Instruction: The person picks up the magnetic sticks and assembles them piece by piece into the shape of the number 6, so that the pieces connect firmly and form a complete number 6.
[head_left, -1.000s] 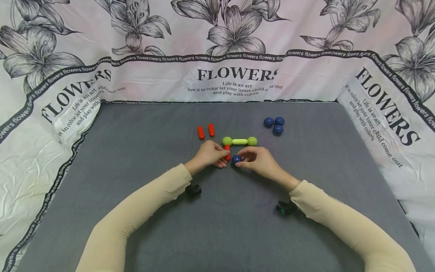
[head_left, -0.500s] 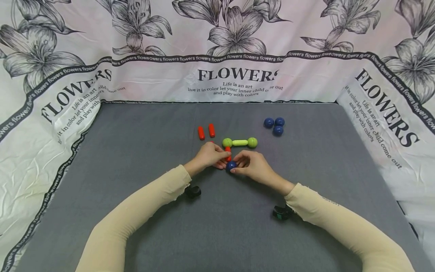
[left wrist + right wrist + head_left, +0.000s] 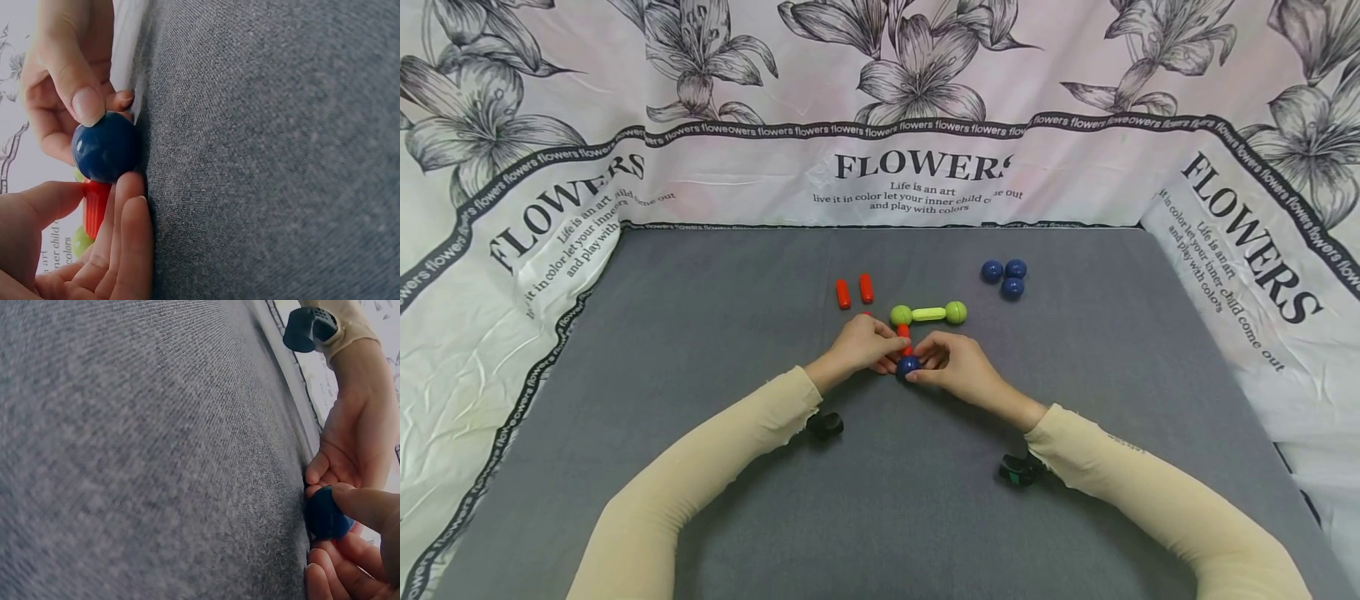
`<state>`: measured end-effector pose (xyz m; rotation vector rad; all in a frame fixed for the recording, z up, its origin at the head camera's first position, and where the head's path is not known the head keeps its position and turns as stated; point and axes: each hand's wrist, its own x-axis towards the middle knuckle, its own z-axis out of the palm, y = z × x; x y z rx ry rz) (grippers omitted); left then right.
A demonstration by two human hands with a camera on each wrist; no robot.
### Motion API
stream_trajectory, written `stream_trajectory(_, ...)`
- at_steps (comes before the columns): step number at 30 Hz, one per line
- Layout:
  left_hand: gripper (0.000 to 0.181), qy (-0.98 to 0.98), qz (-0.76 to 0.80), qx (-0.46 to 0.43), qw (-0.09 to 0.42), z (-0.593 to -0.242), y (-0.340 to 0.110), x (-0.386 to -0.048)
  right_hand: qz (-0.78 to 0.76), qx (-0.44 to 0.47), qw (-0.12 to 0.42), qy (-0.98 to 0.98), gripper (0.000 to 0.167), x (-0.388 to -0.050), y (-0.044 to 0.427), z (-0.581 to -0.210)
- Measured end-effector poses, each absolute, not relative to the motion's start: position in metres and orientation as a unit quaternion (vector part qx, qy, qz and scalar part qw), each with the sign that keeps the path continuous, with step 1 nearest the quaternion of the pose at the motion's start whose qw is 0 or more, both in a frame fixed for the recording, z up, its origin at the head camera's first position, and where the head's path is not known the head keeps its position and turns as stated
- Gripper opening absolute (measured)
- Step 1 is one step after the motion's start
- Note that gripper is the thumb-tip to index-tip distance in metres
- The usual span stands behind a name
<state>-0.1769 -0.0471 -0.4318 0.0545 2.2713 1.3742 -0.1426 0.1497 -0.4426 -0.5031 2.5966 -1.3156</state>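
In the head view my left hand (image 3: 863, 342) pinches a red rod (image 3: 904, 333) between thumb and fingers. The far end of that rod meets a green ball (image 3: 900, 315), which a light green bar (image 3: 928, 314) joins to a second green ball (image 3: 956, 312). My right hand (image 3: 958, 367) grips a blue ball (image 3: 907, 367) at the near end of the red rod. In the left wrist view the blue ball (image 3: 106, 147) touches the end of the ribbed red rod (image 3: 96, 209); whether it is seated on it I cannot tell. The right wrist view shows the thumb on the blue ball (image 3: 327, 514).
Two loose red rods (image 3: 854, 290) lie beyond my left hand, and a bit of red shows just behind that hand. Several more blue balls (image 3: 1012, 288) sit together at the back right. A grey cloth (image 3: 895, 500) covers the table, with a flower-printed curtain (image 3: 917, 179) around it.
My right hand has moved left and nearer with the blue ball, from beside the red rod to its near end. The left hand has barely moved and keeps its hold on the rod.
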Motion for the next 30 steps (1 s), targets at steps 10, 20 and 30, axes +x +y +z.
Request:
stream_trajectory(10, 0.031, 0.838, 0.501, 0.034, 0.214, -0.433, -0.048, -0.173, -0.443, -0.169, 0.095, 0.876, 0.029, -0.144, 0.149, -0.444)
stream_trajectory(20, 0.031, 0.832, 0.511, 0.047, 0.210, -0.427, -0.054, -0.169, -0.438, -0.170, 0.085, 0.879, 0.027, -0.146, 0.146, -0.446)
stream_trajectory(30, 0.025, 0.831, 0.535, 0.037, 0.146, -0.416, -0.086, -0.171, -0.441, -0.167, 0.083, 0.878, 0.028, -0.147, 0.143, -0.446)
